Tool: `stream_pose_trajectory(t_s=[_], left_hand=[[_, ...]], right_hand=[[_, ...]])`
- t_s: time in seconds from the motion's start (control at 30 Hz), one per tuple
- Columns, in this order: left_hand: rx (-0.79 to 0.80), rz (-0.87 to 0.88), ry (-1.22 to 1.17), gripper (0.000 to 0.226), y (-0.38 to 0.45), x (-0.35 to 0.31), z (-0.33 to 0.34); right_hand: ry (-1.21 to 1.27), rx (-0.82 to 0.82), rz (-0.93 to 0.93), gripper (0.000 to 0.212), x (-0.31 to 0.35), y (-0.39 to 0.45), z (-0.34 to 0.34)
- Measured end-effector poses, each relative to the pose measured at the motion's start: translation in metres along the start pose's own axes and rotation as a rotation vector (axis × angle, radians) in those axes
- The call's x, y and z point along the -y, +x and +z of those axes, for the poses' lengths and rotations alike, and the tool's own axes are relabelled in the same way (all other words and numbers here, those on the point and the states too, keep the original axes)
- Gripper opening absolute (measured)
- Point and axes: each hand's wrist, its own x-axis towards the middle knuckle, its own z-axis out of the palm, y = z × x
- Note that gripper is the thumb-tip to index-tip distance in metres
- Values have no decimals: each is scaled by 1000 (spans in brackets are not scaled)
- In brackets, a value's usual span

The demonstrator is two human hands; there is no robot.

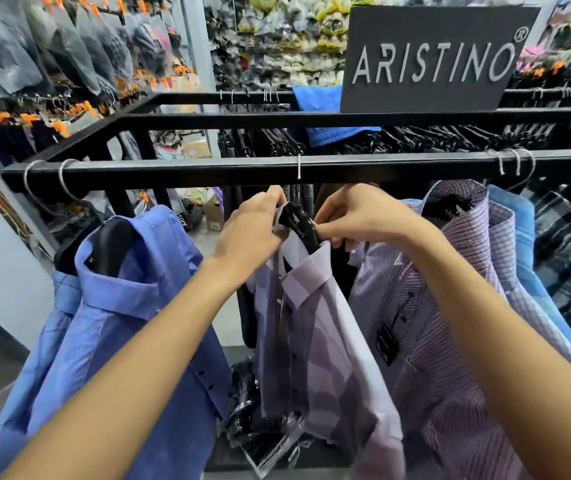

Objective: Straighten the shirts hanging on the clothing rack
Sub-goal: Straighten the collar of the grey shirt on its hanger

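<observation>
your left hand (pixel 253 226) and right hand (pixel 353 216) at centre frame, fingers curled round the pale lilac shirt's (pixel 318 327) collar and black hanger (pixel 299 226), under the black rail (pixel 208 171)

A pale lilac checked shirt (pixel 315 323) on a black plastic hanger (pixel 299 228) is held at the collar by both hands, under the black metal rail (pixel 208 171). The collar is gripped by the left hand (pixel 253 230), and the hanger is pinched by the right hand (pixel 353 216). A blue shirt (pixel 131 306) hangs to the left, and a purple striped shirt (pixel 450 306) is seen to the right.
</observation>
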Motion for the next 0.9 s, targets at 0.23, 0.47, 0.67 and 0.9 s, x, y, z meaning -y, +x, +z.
stream_pose_trajectory(t_s=[0.23, 0.47, 0.67, 0.9], left_hand=[[-101, -13, -7, 27, 9, 4, -8], [-65, -9, 19, 31, 13, 3, -10], [39, -31, 86, 25, 24, 7, -12], [103, -163, -82, 9, 20, -5, -19]], right_hand=[[129, -183, -30, 31, -14, -3, 8], [149, -114, -122, 32, -5, -5, 13], [88, -8, -173, 30, -4, -6, 13], [-120, 136, -244, 34, -13, -13, 1]])
